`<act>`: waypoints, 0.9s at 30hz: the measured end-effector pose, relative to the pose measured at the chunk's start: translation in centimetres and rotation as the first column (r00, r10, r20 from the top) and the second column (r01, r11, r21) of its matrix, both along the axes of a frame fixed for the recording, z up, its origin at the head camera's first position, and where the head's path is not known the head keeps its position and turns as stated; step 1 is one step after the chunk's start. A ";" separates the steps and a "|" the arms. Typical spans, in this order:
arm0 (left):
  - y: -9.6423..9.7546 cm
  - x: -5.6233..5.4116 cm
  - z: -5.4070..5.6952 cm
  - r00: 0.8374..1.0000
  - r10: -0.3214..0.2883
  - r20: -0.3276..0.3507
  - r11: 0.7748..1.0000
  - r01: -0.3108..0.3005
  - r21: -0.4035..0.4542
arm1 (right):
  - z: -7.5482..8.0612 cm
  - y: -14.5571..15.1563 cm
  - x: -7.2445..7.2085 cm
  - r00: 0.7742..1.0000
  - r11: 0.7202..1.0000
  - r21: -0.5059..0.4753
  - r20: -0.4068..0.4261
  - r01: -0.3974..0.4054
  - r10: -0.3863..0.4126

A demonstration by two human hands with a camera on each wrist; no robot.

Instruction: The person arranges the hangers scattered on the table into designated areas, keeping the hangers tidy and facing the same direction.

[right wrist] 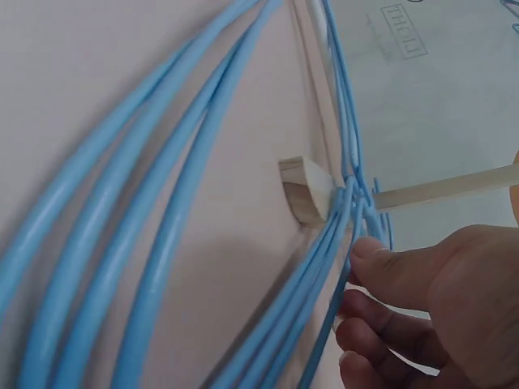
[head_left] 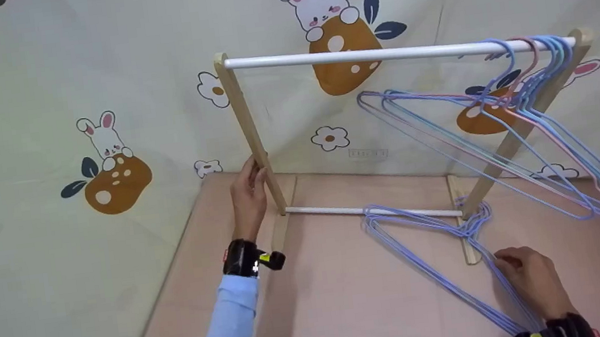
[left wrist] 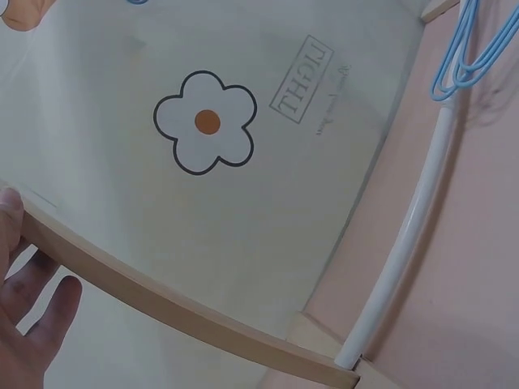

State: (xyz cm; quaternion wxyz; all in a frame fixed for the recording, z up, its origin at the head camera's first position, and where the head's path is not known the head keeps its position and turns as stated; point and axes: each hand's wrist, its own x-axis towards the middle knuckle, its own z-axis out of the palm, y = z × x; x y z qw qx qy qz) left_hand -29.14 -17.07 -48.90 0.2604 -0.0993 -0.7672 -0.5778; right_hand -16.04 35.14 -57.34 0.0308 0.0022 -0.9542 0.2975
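A small clothes rack with wooden posts and a white top rail [head_left: 343, 56] stands ahead. My left hand [head_left: 249, 197] holds its left wooden post [head_left: 243, 112], with fingers to either side of it in the left wrist view. A bundle of blue hangers [head_left: 426, 267] leans against the lower white bar [head_left: 328, 211], with the hooks by the right foot. Beside these hooks my right hand [head_left: 534, 280] pinches one hanger's wire [right wrist: 331, 324] between thumb and fingers. Several blue and pink hangers [head_left: 560, 142] hang at the right end of the top rail.
A pink surface [head_left: 362, 298] lies under the rack. Pale walls with printed rabbits and flowers [head_left: 330, 138] rise behind it and at the left. The rack's right post [head_left: 528, 117] stands behind the hanging hangers, and its wooden foot [head_left: 471, 250] juts forward.
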 end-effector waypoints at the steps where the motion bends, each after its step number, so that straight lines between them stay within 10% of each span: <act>1: 0.0 0.0 0.0 1.000 -0.005 0.000 1.000 0.005 0.000 | -0.1 -0.1 -0.1 1.000 1.000 -0.001 0.007 0.012 -0.012; 27: 0.2 0.2 0.2 0.999 0.023 0.035 1.000 -0.023 -0.022 | -0.1 -0.4 -0.2 0.994 0.995 -0.037 -0.052 0.093 -0.094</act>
